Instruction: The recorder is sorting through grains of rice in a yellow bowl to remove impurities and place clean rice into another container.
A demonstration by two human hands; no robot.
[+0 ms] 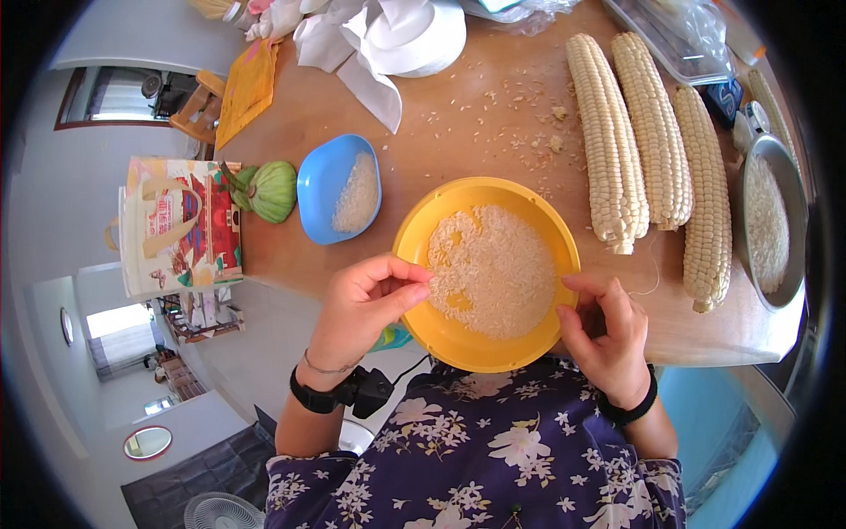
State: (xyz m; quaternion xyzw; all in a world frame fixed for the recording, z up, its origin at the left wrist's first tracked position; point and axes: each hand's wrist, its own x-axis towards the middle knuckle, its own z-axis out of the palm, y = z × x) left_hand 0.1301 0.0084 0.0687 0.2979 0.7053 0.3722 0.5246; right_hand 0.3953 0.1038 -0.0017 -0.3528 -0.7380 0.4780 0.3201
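A round yellow bowl (488, 362) of white rice (509, 271) stands at the table's front edge, close to my body. Over its left rim, my left hand (380, 294) has its thumb and index fingertips nearly together beside the grains; whether a grain is between them is too small to tell. At the right rim, my right hand (605, 324) has thumb and index finger apart, their tips overlapping the rim in view. Beyond my left hand is a blue plastic bowl (320, 192) with a smaller heap of rice (357, 195) in it.
Several corn cobs, including a long pale one (607, 145), lie at the right beside a metal bowl (743, 225) of rice. Loose grains (522, 135) dot the table (449, 145). A green squash (272, 192) and a printed bag (185, 228) stand left; a paper roll (423, 40) lies behind.
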